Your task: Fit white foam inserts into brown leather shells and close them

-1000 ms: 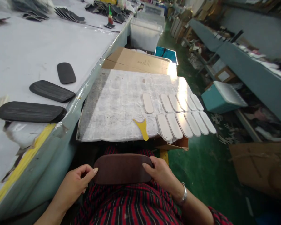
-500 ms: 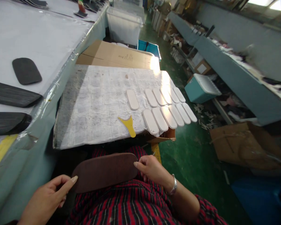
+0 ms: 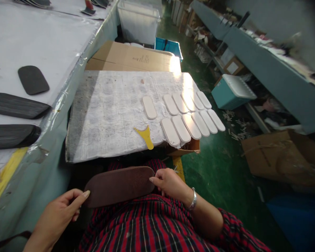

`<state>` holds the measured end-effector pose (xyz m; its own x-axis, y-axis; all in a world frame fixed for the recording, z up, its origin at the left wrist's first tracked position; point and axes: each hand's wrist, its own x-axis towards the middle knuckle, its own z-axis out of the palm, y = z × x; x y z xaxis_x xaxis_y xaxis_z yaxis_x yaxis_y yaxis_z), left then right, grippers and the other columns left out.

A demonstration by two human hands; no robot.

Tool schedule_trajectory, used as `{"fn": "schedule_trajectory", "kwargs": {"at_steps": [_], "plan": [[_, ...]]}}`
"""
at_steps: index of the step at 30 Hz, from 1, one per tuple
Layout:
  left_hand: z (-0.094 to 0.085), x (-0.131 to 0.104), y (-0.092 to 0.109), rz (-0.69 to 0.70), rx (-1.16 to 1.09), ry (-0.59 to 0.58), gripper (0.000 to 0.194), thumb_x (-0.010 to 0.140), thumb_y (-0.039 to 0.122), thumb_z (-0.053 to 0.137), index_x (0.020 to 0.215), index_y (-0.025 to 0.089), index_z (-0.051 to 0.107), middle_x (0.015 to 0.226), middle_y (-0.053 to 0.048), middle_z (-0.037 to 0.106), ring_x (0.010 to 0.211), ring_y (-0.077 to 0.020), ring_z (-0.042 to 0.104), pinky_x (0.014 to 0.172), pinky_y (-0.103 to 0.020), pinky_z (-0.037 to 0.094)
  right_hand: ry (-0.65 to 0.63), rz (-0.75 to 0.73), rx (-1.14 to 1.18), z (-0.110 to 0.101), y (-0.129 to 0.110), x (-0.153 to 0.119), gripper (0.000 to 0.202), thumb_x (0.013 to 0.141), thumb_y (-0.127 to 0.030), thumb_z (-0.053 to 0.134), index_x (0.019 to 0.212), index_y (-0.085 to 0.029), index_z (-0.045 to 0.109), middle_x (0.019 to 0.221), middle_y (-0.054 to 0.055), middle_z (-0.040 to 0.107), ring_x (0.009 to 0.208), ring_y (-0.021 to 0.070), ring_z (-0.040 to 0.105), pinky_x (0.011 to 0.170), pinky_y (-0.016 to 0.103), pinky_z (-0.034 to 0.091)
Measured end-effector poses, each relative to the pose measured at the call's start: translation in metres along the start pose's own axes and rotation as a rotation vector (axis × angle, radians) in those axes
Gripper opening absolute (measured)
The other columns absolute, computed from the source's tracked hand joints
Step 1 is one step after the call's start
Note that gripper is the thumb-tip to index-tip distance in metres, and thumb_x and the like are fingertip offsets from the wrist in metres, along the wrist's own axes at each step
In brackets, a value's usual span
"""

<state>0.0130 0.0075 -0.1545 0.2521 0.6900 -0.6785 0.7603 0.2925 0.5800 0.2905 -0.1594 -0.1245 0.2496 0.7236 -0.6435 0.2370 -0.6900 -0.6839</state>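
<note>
A dark brown, rounded oblong piece [image 3: 120,186] is held over the lap, between both hands. My left hand [image 3: 61,211] pinches its left end, thumb on top. The right end is gripped by my right hand [image 3: 170,184], which has a silver bracelet at the wrist. Beyond the piece, on the white-covered board [image 3: 105,115], lies a yellow forked tool [image 3: 146,136]. One pale oval piece [image 3: 149,107] lies by itself behind the tool. Several more pale ovals [image 3: 181,128] are laid in two rows at the board's right side.
At the left, a covered table [image 3: 65,38] carries a black rounded piece [image 3: 33,79] and stacks of long black pieces [image 3: 13,136]. Cardboard [image 3: 120,56] and a clear bin [image 3: 139,24] stand behind the board. A teal box [image 3: 232,91] and a cardboard box [image 3: 273,157] are at right.
The view has shifted slightly. Both hands still hold the brown piece, which appears a little higher in the frame.
</note>
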Motion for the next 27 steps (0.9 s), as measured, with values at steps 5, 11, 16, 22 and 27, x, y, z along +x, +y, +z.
{"fn": "schedule_trajectory", "kwargs": {"at_steps": [5,11,16,22,27], "plan": [[0.000,-0.005,0.008,0.029,-0.018,0.001,0.034,0.066,0.052,0.058,0.069,0.020,0.050,0.047,0.009,0.042,0.045,-0.0070,0.039,0.047,-0.016,0.030,0.140,-0.121,-0.333,-0.011,-0.002,0.003,0.040,0.076,-0.051,0.051,0.055,-0.016,0.052,0.046,-0.001,0.050,0.044,0.0074,0.045,0.043,0.019,0.026],[0.000,-0.013,0.013,0.084,0.054,0.039,0.035,0.068,0.054,0.056,0.071,0.019,0.053,0.047,0.009,0.045,0.047,-0.0073,0.041,0.051,-0.016,0.031,0.320,-0.120,-0.201,-0.018,0.034,-0.006,0.041,0.080,-0.053,0.045,0.069,-0.015,0.055,0.056,-0.001,0.054,0.050,0.0080,0.046,0.046,0.019,0.030],[0.000,-0.017,0.017,0.133,0.107,0.058,0.036,0.069,0.053,0.055,0.073,0.018,0.054,0.045,0.009,0.046,0.047,-0.0073,0.043,0.052,-0.016,0.031,0.572,-0.335,-0.191,0.000,0.043,-0.021,0.028,0.085,-0.037,0.044,0.101,-0.015,0.052,0.084,0.005,0.060,0.074,0.0123,0.055,0.070,0.024,0.045],[0.004,-0.020,0.012,0.223,-0.087,0.035,0.037,0.068,0.052,0.056,0.066,0.016,0.051,0.051,0.006,0.045,0.045,-0.0071,0.043,0.045,-0.017,0.035,0.570,-0.695,-0.667,0.031,0.008,-0.013,0.051,0.084,-0.038,0.046,0.128,-0.014,0.039,0.135,0.012,0.034,0.126,0.0235,0.028,0.103,0.042,0.028],[0.008,-0.020,0.004,0.213,-0.446,0.015,0.040,0.075,0.055,0.046,0.069,0.016,0.050,0.055,0.004,0.046,0.048,-0.0079,0.045,0.044,-0.018,0.038,0.363,-0.835,-0.866,0.064,-0.032,0.011,0.059,0.081,-0.047,0.046,0.129,-0.013,0.039,0.138,0.013,0.030,0.128,0.0264,0.024,0.104,0.044,0.026]]}}
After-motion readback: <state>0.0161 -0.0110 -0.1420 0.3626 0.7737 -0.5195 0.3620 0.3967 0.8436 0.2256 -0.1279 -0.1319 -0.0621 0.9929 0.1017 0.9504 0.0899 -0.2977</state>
